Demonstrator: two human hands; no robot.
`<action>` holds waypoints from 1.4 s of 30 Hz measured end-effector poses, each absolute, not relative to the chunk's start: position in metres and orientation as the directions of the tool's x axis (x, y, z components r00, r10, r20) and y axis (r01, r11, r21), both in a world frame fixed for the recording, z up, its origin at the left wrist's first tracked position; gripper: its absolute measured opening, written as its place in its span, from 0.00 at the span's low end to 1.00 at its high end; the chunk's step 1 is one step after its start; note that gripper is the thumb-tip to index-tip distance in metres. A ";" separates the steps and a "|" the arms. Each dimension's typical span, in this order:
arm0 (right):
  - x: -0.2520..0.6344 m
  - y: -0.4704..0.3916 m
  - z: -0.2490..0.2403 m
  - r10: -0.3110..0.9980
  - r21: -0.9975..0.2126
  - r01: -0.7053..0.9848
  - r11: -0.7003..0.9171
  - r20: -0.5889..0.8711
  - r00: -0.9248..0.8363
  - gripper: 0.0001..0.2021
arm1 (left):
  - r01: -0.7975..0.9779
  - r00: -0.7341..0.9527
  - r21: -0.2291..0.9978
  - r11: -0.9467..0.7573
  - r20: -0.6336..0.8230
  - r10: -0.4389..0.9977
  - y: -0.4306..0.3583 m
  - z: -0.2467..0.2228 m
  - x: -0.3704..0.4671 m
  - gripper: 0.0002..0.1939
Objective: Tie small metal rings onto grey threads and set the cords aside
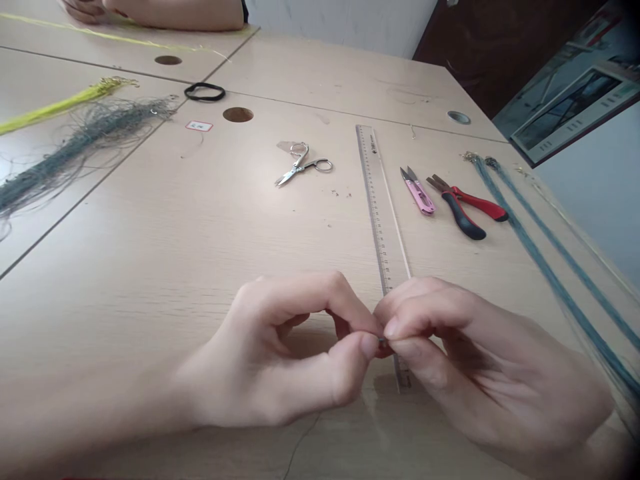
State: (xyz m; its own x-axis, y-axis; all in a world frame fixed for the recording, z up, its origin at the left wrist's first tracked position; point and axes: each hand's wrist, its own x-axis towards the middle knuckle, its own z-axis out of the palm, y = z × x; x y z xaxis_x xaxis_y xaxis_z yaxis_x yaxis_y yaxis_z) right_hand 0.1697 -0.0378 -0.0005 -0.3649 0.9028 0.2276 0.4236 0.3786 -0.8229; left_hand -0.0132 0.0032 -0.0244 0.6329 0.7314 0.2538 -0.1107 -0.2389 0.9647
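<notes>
My left hand [295,353] and my right hand [470,353] meet tip to tip above the near end of a clear ruler [380,213]. Thumb and forefinger of each are pinched together. Between the pinched tips shows a tiny dark bit, mostly hidden, too small to name. A thin dark thread [303,439] hangs below my left hand toward the near edge of the view; whether it joins the tiny bit cannot be seen.
Small scissors [300,165], pink thread snips [418,192] and red-and-black pliers [467,203] lie beyond my hands. Bundles of teal thread [545,273] run along the right. Grey-blue thread [75,150] and yellow thread [60,107] lie left. Another person's forearm [185,12] rests at the far left.
</notes>
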 end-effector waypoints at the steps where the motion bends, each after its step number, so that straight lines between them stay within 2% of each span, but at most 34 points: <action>1: 0.170 -0.038 -0.001 0.903 -0.821 0.426 0.380 0.229 -0.364 0.04 | -0.114 0.632 0.963 -0.245 0.261 0.730 0.003 -0.024 -0.013 0.05; 20: 0.170 -0.037 -0.002 0.895 -0.817 0.419 0.395 0.241 -0.374 0.04 | -0.139 0.626 0.955 -0.263 0.290 0.723 0.006 -0.022 -0.012 0.05; 24: 0.168 -0.039 -0.002 0.906 -0.844 0.384 0.374 0.243 -0.348 0.07 | -0.150 0.625 0.952 -0.267 0.301 0.720 0.005 -0.025 -0.012 0.05; 28: 0.166 -0.044 -0.002 0.965 -0.945 0.275 0.179 0.114 -0.238 0.10 | -0.158 0.621 0.949 -0.275 0.311 0.720 0.005 -0.026 -0.013 0.06; 31: 0.167 -0.044 -0.002 0.976 -0.968 0.249 -0.006 -0.061 -0.211 0.02 | -0.166 0.625 0.946 -0.279 0.320 0.712 0.004 -0.026 -0.013 0.07; 32: 0.167 -0.044 -0.001 0.969 -0.964 0.261 -0.045 -0.105 -0.221 0.04 | -0.170 0.626 0.945 -0.279 0.323 0.710 0.004 -0.026 -0.013 0.07; 35: 0.168 -0.041 0.001 0.955 -0.951 0.292 -0.099 -0.174 -0.242 0.12 | -0.193 0.637 0.943 -0.270 0.330 0.697 0.004 -0.026 -0.013 0.07; 42: 0.167 -0.039 0.002 0.935 -0.942 0.272 -0.195 -0.262 -0.239 0.12 | -0.191 0.654 0.937 -0.293 0.344 0.674 0.005 -0.024 -0.013 0.07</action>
